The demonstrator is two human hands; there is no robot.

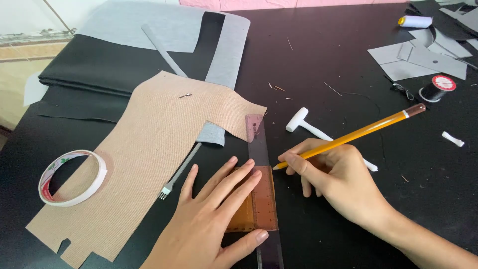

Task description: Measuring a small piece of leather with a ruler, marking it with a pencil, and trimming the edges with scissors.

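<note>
On the black table point(348, 60) we are marking a line: our left hand point(209, 219) lies spread flat, pressing the clear ruler point(259, 149) onto the brown leather piece point(259, 199). Our right hand point(338, 174) pinches the yellow pencil point(348, 135), tip at the ruler's right edge. Next, we judge, comes a steady stroke along that edge, ruler kept from slipping.

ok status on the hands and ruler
Left hand flat on ruler. Right hand holds pencil, tip at ruler edge. Ruler overlies brown piece.
</note>
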